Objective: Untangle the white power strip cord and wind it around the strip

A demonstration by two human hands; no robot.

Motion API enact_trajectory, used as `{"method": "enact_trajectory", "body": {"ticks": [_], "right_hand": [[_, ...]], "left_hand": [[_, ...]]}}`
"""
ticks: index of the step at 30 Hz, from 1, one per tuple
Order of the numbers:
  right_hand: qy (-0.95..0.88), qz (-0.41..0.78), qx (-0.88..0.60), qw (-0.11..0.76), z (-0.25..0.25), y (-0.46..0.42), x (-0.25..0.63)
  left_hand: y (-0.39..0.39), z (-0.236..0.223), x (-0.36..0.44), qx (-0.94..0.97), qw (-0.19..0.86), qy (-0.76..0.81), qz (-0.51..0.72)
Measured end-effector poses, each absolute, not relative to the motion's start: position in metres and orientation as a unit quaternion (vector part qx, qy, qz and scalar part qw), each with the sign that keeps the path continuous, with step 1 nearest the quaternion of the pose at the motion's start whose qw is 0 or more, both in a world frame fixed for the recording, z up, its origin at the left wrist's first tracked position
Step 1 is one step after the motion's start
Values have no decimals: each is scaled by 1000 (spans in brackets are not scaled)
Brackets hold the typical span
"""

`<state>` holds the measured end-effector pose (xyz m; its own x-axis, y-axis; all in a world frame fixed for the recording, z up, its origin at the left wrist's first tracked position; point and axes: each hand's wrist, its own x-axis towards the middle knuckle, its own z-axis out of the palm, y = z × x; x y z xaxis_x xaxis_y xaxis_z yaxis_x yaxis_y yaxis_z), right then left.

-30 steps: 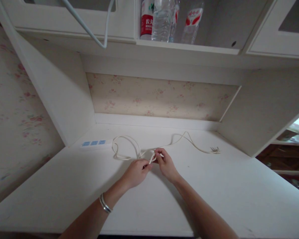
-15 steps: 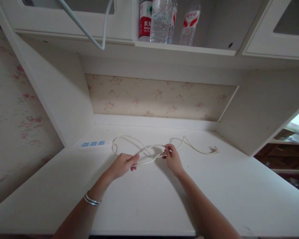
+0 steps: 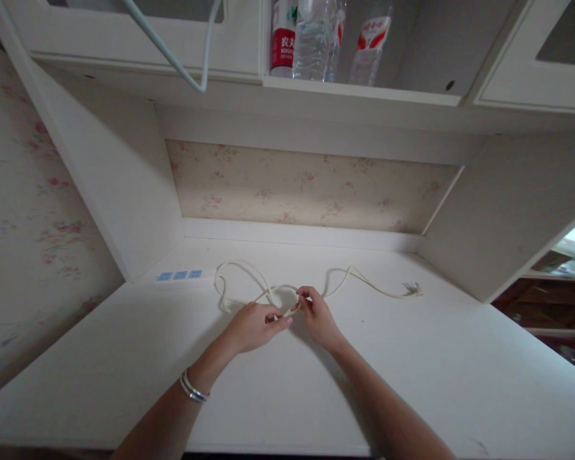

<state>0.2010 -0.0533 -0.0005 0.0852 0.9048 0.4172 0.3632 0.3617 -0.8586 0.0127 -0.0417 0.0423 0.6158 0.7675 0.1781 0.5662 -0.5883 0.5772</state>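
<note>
A cream power cord (image 3: 243,263) runs in loose loops over the white desk (image 3: 287,383). At its left end lies a white power strip (image 3: 178,280) with blue socket faces; the plug (image 3: 411,289) lies at the far right. My left hand (image 3: 257,326) wears a bangle at the wrist and pinches the cord between thumb and fingers. Close beside it, my right hand (image 3: 316,313) is closed on the cord too, with a short bent piece of it between the two hands. The left fingertips partly hide the cord.
Above the desk, a shelf holds clear plastic bottles (image 3: 311,45) and a red and white can (image 3: 282,41). A pale blue cable (image 3: 172,57) hangs at the upper left. White side panels (image 3: 115,185) and a floral back wall (image 3: 287,185) enclose the desk.
My hands have come closer together: the left moved right, the right moved a little left. The stretch of cord between them is shorter and more bent.
</note>
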Motion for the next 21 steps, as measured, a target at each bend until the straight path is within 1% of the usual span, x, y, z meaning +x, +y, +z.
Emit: {"method": "enact_trajectory", "body": {"ticks": [5, 8, 11, 14, 16, 21], "right_hand": [[-635, 272, -499, 524, 1, -56, 201], [-627, 259, -517, 521, 1, -54, 207], [-617, 216, -545, 524, -3, -48, 216], [-601, 168, -581, 523, -7, -40, 231], [-576, 164, -606, 524, -11, -35, 243], [-507, 135, -674, 520, -21, -25, 274]], "left_hand": [[-39, 34, 20, 852, 226, 412, 230], [-32, 36, 14, 823, 236, 434, 279], [-23, 42, 1, 777, 263, 454, 347], [-17, 50, -11, 722, 314, 446, 426], [-16, 54, -18, 695, 364, 412, 464], [-20, 58, -29, 643, 499, 331, 477]]}}
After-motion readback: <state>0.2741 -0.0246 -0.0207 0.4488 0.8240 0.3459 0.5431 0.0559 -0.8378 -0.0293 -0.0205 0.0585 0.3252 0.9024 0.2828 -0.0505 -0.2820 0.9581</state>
